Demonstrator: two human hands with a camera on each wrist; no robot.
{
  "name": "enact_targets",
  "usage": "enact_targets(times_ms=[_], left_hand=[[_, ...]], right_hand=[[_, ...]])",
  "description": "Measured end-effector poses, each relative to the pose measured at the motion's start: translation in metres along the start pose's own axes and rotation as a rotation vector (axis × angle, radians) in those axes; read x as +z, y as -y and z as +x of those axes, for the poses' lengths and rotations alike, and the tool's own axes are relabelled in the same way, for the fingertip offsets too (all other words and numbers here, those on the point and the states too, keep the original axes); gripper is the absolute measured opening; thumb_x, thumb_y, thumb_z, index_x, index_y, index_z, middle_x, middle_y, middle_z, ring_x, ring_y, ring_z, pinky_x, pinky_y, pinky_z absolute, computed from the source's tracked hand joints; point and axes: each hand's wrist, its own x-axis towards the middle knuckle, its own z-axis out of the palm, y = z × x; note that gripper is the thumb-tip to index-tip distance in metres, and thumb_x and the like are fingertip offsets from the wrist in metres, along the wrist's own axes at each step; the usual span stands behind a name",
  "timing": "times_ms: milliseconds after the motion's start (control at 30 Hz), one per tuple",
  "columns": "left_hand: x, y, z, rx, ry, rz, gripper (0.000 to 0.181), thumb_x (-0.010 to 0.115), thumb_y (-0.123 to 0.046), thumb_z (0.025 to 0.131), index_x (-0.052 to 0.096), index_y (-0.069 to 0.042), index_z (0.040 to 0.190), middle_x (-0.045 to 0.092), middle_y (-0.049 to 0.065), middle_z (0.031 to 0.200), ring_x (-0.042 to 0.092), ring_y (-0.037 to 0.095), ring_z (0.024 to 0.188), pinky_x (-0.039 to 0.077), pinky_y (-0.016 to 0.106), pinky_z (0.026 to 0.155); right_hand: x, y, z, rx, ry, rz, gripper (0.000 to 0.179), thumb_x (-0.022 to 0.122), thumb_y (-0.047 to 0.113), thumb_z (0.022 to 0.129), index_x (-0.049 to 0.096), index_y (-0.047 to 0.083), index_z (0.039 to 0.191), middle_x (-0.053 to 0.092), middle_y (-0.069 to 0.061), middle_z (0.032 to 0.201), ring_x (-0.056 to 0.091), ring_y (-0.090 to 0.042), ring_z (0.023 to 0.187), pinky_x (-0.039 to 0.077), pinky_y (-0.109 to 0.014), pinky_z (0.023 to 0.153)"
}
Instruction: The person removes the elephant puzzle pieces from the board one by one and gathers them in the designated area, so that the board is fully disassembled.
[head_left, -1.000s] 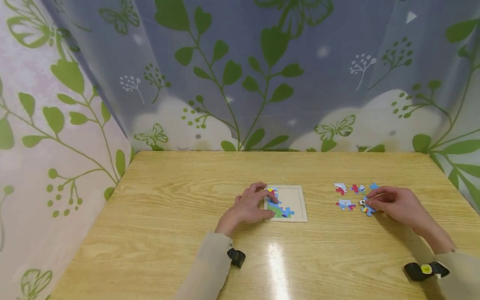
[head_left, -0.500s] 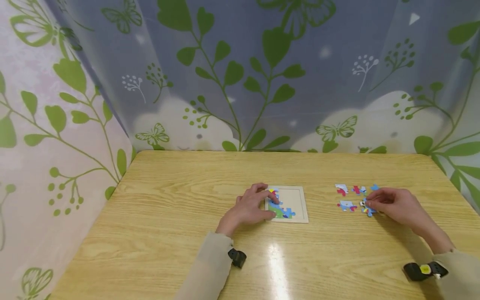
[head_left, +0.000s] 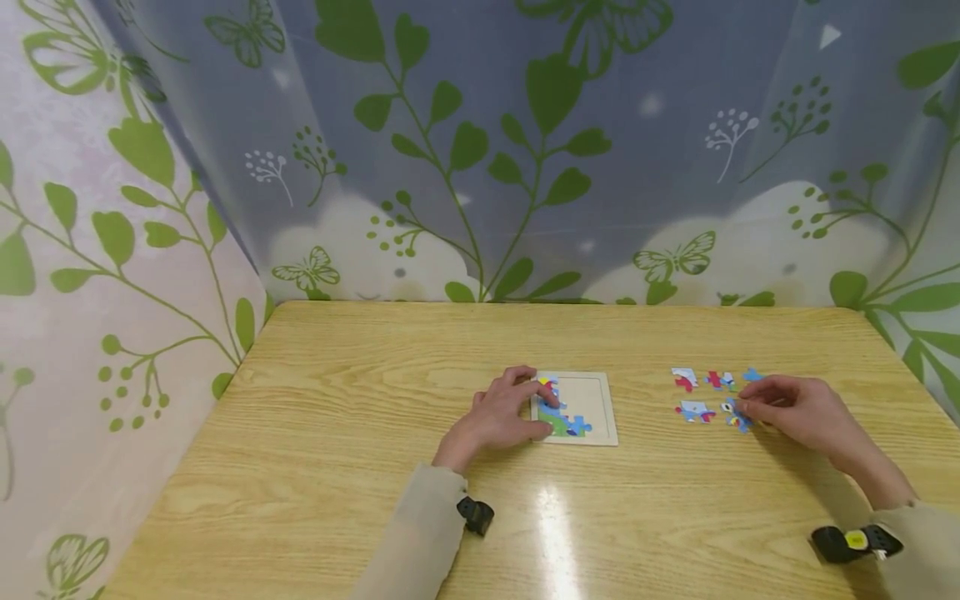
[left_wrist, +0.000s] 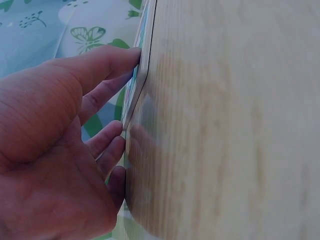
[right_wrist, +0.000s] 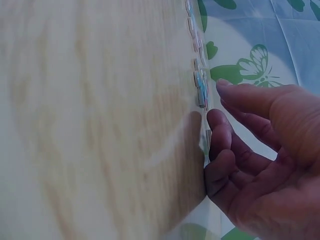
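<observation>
A square wooden puzzle tray [head_left: 603, 408] lies mid-table, with several joined jigsaw pieces [head_left: 576, 426] along its left and lower sides. My left hand [head_left: 501, 414] rests at its left edge, thumb and index finger on the pieces; in the left wrist view the other fingertips of the left hand [left_wrist: 75, 115] touch down beside the tray [left_wrist: 145, 60]. To the right, my right hand [head_left: 798, 414] hovers by a blue jigsaw piece [head_left: 734, 415] with an eye printed on it. In the right wrist view, the fingertips of the right hand [right_wrist: 260, 145] stand off the flat pieces [right_wrist: 201, 87].
More loose jigsaw pieces lie in two rows: white-and-red [head_left: 684, 379], red-and-blue [head_left: 718, 381] and blue [head_left: 752, 375] behind, and a white-blue one [head_left: 696, 412] in front. The wooden table [head_left: 337, 400] ends at a leaf-patterned curtain [head_left: 480, 192].
My right hand has drawn slightly right, uncovering more of the eye-printed piece, which has shifted or turned a little. My left hand has stayed on the tray.
</observation>
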Motion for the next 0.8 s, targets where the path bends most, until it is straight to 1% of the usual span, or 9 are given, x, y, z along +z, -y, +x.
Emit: enact_targets(times_ms=[233,333,400,567,700,800], left_hand=[[0.0,-0.001,0.001,0.0,-0.003,0.001,0.024,0.071,-0.03,0.093,0.068,-0.028,0.117,0.032,0.004,0.164,0.028,0.034,0.152,0.022,0.064,0.113],[0.0,0.0,0.001,-0.001,-0.006,0.003,0.024,0.07,-0.029,0.093,0.068,-0.028,0.117,0.032,0.004,0.165,0.029,0.034,0.152,0.023,0.063,0.113],[0.0,0.0,0.001,0.001,-0.005,0.006,0.025,0.07,-0.029,0.093,0.068,-0.028,0.118,0.032,0.004,0.165,0.029,0.034,0.152,0.023,0.062,0.113],[-0.001,0.0,0.001,0.005,0.002,0.006,0.026,0.07,-0.029,0.094,0.067,-0.027,0.119,0.032,0.005,0.165,0.029,0.035,0.152,0.024,0.062,0.113],[-0.001,0.0,0.001,0.003,0.003,0.003,0.025,0.069,-0.029,0.094,0.067,-0.027,0.118,0.032,0.005,0.165,0.029,0.035,0.152,0.024,0.063,0.113],[0.0,0.001,0.0,-0.001,0.003,0.008,0.024,0.069,-0.03,0.093,0.067,-0.027,0.117,0.032,0.005,0.165,0.029,0.036,0.152,0.024,0.063,0.113]], right_hand=[[-0.001,0.008,-0.002,-0.015,-0.013,-0.01,0.037,0.068,0.038,0.099,0.071,0.006,0.116,0.073,0.002,0.096,0.062,0.003,0.078,0.048,-0.025,0.061],[0.0,0.015,-0.004,-0.049,-0.029,-0.009,0.033,0.068,0.037,0.099,0.071,0.008,0.115,0.072,0.001,0.099,0.062,0.002,0.079,0.048,-0.025,0.062],[0.001,0.02,-0.005,-0.074,-0.041,-0.002,0.031,0.068,0.035,0.099,0.072,0.008,0.113,0.072,0.003,0.098,0.062,0.002,0.08,0.049,-0.026,0.062],[0.009,0.031,-0.01,-0.129,-0.052,0.045,0.025,0.068,0.03,0.099,0.072,0.009,0.113,0.072,0.007,0.095,0.064,0.0,0.081,0.05,-0.026,0.062],[0.019,0.04,-0.01,-0.178,-0.06,0.075,0.02,0.071,0.024,0.098,0.073,0.009,0.11,0.074,0.001,0.095,0.066,-0.004,0.079,0.05,-0.025,0.062],[0.027,0.047,-0.01,-0.2,-0.046,0.076,0.017,0.071,0.022,0.097,0.073,0.009,0.109,0.074,-0.003,0.097,0.067,-0.006,0.078,0.051,-0.025,0.064]])
